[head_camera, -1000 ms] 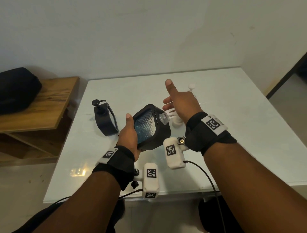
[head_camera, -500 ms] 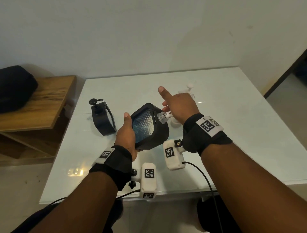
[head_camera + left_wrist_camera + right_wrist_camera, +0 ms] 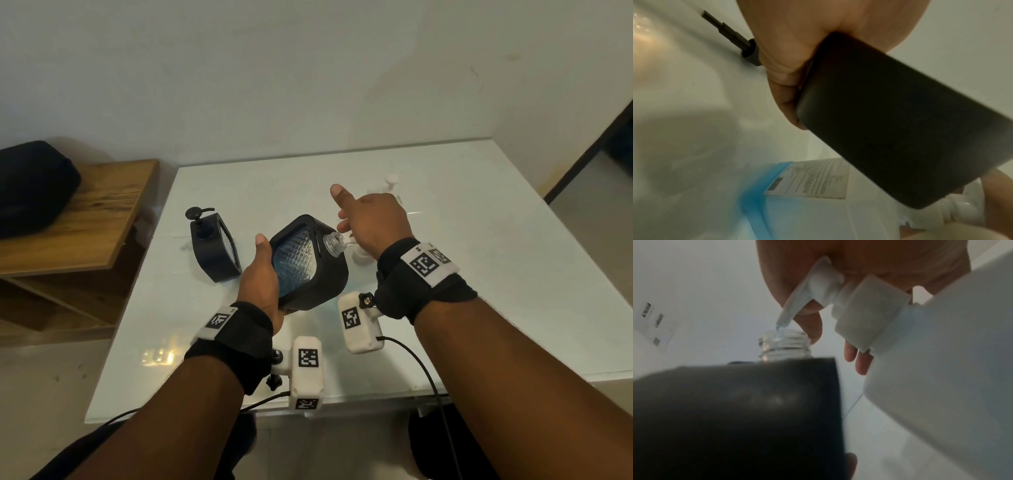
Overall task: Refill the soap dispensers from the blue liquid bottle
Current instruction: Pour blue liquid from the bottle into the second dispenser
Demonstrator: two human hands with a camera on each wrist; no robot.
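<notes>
My left hand grips a black-framed soap dispenser with a ribbed clear window showing blue liquid. It is tilted, with its open clear neck pointing right. My right hand rests palm-down on the white pump head of the refill bottle, fingers held straight. The pump's nozzle tip sits just over the threaded neck, and a little liquid hangs from it. The left wrist view shows the held dispenser from below and the bottle's blue liquid and label.
A second black dispenser with its pump fitted stands left of my hands on the white table. A small white pump item stands behind my right hand. A wooden shelf with a black bag lies to the left.
My right hand has dropped lower onto the pump head, its raised fingers coming down. My left hand still holds the dispenser tilted at the nozzle.
</notes>
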